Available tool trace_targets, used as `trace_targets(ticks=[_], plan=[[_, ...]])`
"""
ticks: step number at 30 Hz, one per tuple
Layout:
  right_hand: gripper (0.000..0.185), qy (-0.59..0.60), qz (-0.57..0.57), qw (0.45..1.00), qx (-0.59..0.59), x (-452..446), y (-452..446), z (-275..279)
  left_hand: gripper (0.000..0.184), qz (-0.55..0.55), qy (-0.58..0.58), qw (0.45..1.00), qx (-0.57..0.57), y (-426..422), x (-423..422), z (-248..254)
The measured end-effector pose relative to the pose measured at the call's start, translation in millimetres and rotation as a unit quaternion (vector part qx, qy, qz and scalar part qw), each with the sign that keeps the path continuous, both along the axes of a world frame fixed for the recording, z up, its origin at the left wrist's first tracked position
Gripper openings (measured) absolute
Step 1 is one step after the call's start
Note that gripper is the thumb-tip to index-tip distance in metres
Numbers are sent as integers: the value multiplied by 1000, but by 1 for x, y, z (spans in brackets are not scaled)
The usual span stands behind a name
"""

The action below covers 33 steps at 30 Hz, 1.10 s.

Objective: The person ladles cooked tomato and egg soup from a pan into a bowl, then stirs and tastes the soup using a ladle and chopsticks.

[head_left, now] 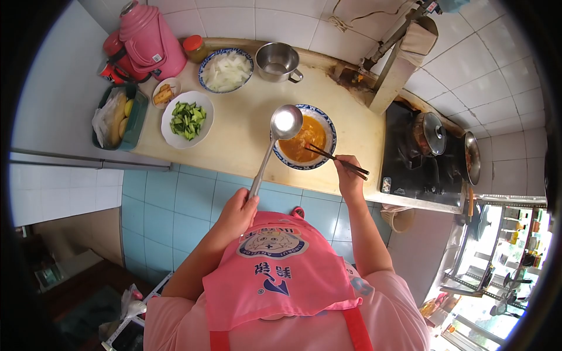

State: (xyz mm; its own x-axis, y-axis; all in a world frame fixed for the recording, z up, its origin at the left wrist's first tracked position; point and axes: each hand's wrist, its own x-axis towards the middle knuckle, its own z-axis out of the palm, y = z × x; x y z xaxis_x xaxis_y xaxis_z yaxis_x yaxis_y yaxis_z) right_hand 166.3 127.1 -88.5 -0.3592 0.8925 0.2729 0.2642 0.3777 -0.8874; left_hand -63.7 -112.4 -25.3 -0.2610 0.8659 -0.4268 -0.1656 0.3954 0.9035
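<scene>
My left hand [237,212] is wrapped round the handle of a metal ladle [287,121]. The ladle's bowl hangs over the left rim of a blue-and-white bowl [333,132]; whether they touch I cannot tell. An orange-yellow liquid, like beaten egg [301,142], fills part of that bowl. Between the fingers of my right hand [350,175] is a pair of dark chopsticks [351,165], their tips dipped in the liquid. The bowl stands near the counter's front edge.
On the counter [246,126] stand a plate of chopped green vegetable [188,121], a plate of pale slices [226,71], a steel cup [277,61], a small ginger dish [165,93] and a pink thermos [151,41]. At right, a stove [410,169] carries a lidded pot [430,134] and a pan [472,158].
</scene>
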Motion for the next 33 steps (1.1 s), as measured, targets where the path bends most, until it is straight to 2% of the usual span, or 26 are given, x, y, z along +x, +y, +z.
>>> trace_targets(ticks=[7,16,19,21,22,24,28,29,33], plan=[[8,16,-23,1000,-7,5,-3,17,24,-2,3,1000,-5,-1,-1,3],[12,158,-12,986,-55,4,-14,59,24,-3,-5,1000,-14,-3,-1,-4],[12,165,6,985,-45,-10,-23,76,24,-14,-70,997,-32,-3,-2,-10],[12,146,34,987,-57,-19,-26,78,24,-15,-178,984,-29,-4,-1,-17],[12,134,42,988,-59,-22,-24,71,24,-17,-178,984,-29,-4,-1,-16],[13,126,61,988,-59,-27,-22,61,24,-9,-258,965,-38,-4,-1,-13],[13,135,36,990,-16,-17,-21,63,24,0,-290,956,-40,-6,-2,-13],[14,147,9,988,-53,-9,-19,61,24,4,-286,958,-35,-7,-3,-13],[13,170,-23,984,-41,12,-7,51,24,11,-266,963,-38,-7,-4,-11]])
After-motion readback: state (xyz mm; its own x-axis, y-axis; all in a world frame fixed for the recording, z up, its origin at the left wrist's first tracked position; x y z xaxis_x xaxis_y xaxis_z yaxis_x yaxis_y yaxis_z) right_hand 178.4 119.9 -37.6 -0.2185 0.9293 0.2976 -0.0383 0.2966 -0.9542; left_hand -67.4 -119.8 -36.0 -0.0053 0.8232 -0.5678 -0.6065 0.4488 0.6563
